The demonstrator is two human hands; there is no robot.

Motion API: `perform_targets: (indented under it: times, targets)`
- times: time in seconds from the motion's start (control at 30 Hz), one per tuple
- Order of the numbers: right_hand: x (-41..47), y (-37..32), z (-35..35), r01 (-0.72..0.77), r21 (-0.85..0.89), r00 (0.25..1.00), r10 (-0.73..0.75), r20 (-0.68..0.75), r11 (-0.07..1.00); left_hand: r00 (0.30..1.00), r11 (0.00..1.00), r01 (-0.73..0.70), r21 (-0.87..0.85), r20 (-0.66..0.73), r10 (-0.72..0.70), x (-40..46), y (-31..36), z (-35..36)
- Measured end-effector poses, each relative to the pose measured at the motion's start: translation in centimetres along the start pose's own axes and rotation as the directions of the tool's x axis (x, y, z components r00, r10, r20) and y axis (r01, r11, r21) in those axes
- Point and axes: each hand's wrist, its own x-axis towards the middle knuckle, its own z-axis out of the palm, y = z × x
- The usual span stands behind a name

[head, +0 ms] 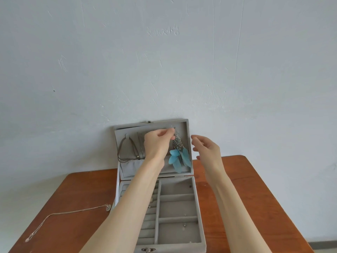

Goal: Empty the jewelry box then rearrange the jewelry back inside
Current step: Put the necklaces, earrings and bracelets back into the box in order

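Observation:
A grey velvet jewelry box (198,212) stands open on the wooden table (255,207), its lid (184,128) upright against the wall. My left hand (157,145) reaches into the lid and pinches the top of a chain with blue feather pendants (177,157) that hangs there. My right hand (207,148) hovers just right of the lid, fingers relaxed, holding nothing. A brown cord necklace (125,148) hangs from a hook at the lid's left. Small earrings (185,225) lie in the tray compartments. My left forearm hides part of the ring rolls.
A thin gold chain necklace (60,219) lies on the table left of the box. The pale wall rises right behind the lid. Bare table surface lies on both sides of the box, with the table's right edge close by.

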Motion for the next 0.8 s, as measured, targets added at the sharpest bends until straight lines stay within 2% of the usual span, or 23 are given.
perform_targets:
  times: [0.17, 0.5, 0.7, 0.8]
  targets:
    - [0.2, 0.4, 0.4, -0.004, -0.007, 1.0, 0.004, 0.0, 1.0, 0.998, 0.999, 0.026, -0.02, -0.059, -0.027, 0.5, -0.1, 1.0]
    - [0.5, 1.0, 0.2, -0.023, -0.032, 1.0, 0.024, 0.016, 0.999, 0.998, 0.995, 0.061, 0.085, -0.007, -0.061, 0.5, -0.5, 1.1]
    - [0.5, 1.0, 0.1, -0.034, -0.037, 0.999, 0.034, 0.02, 0.999, 0.997, 0.976, -0.076, 0.204, -0.002, 0.078, 0.3, -0.2, 1.0]
    - [0.5, 0.9, 0.2, -0.028, -0.036, 0.999, 0.028, 0.016, 0.999, 0.995, 0.975, -0.094, 0.2, 0.002, 0.096, 0.6, 0.3, 0.9]
